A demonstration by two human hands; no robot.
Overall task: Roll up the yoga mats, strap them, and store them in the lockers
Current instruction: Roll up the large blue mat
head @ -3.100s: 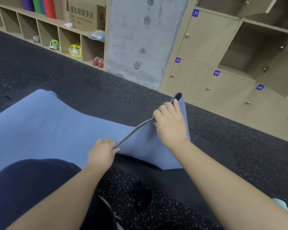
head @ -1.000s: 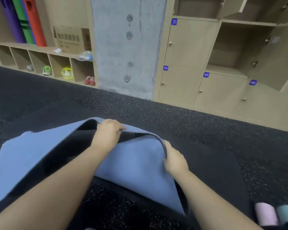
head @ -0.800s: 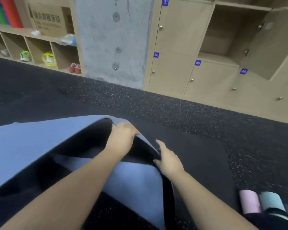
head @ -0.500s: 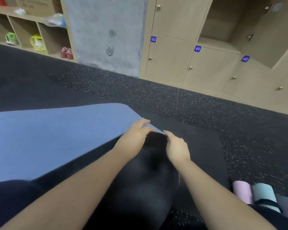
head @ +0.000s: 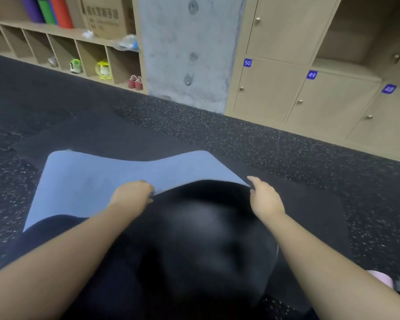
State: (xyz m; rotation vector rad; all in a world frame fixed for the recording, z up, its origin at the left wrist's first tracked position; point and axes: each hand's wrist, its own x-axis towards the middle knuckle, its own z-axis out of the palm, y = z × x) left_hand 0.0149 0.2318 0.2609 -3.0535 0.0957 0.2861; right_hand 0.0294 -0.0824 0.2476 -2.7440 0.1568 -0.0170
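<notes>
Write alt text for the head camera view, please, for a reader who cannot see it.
Two bare hands, the left hand and the right hand, rest on the near edge of a blue yoga mat on a dark speckled floor. Behind stand numbered wooden lockers and open shoe shelves.

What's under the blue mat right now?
The blue mat lies on a larger black mat over speckled floor. Both hands, left and right, hold its near edge; anything beneath is covered.
</notes>
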